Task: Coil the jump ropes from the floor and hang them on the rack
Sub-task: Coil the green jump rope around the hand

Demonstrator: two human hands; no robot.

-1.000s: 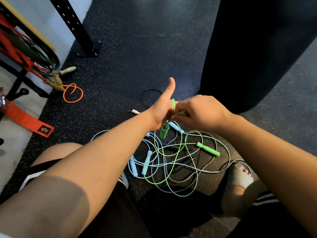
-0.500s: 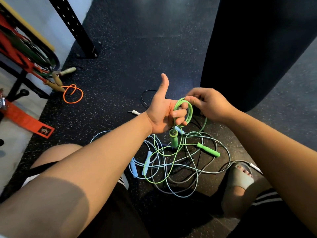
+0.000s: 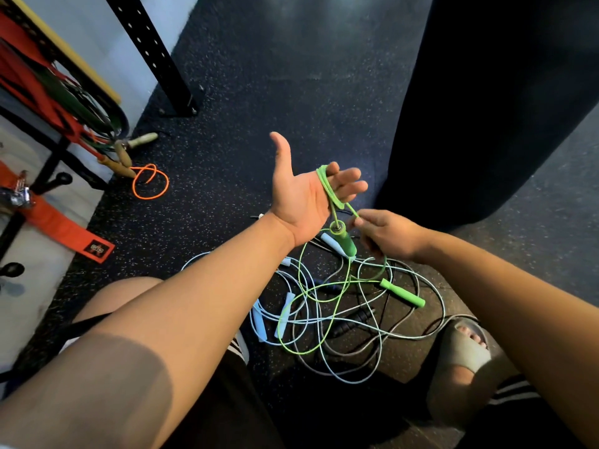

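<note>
Green rope (image 3: pixel 325 186) looped over L hand (image 3: pixel 299 202), fingers (image 3: pixel 348 174) straight, handle (image 3: pixel 346 243) dangling tip-down, R hand (image 3: pixel 387 236) pinching rope.

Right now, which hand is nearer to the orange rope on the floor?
Left. The left hand is right of the orange rope; the right hand is farther right, beyond it.

Green rope (image 3: pixel 326 189): cord looped over left hand (image 3: pixel 299 202) fingers; upper handle (image 3: pixel 345 243) dangling, lower handle (image 3: pixel 402 292) on floor, right.
Pale blue ropes (image 3: pixel 260 322): tangled on near floor.
Orange rope (image 3: pixel 150 183): loose loop, far left, beside rack (image 3: pixel 48 147).
</note>
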